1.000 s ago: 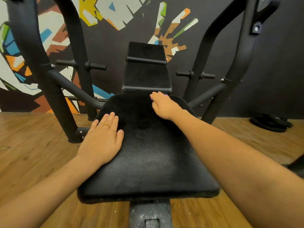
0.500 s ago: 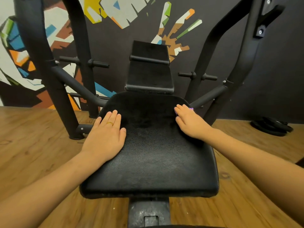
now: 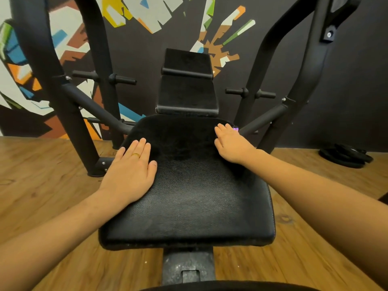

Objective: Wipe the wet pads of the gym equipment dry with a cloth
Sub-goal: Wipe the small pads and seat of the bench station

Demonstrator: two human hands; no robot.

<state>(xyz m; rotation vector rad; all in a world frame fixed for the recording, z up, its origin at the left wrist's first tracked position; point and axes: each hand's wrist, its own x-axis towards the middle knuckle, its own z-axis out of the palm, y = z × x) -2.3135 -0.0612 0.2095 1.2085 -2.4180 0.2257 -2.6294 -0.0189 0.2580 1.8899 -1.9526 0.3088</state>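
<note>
Black seat pad [image 3: 189, 196], grainy w/ dull sheen, in centre. L hand [image 3: 131, 175] lies flat, fingers straight, on its left side. R hand [image 3: 231, 143] presses flat at far right corner on purple cloth [image 3: 235, 129], mostly hidden.

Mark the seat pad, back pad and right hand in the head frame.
seat pad [image 3: 189, 196], head view, bare middle of its top.
back pad [image 3: 186, 93], head view, middle of its front face.
right hand [image 3: 232, 144], head view, back of the hand.
</note>
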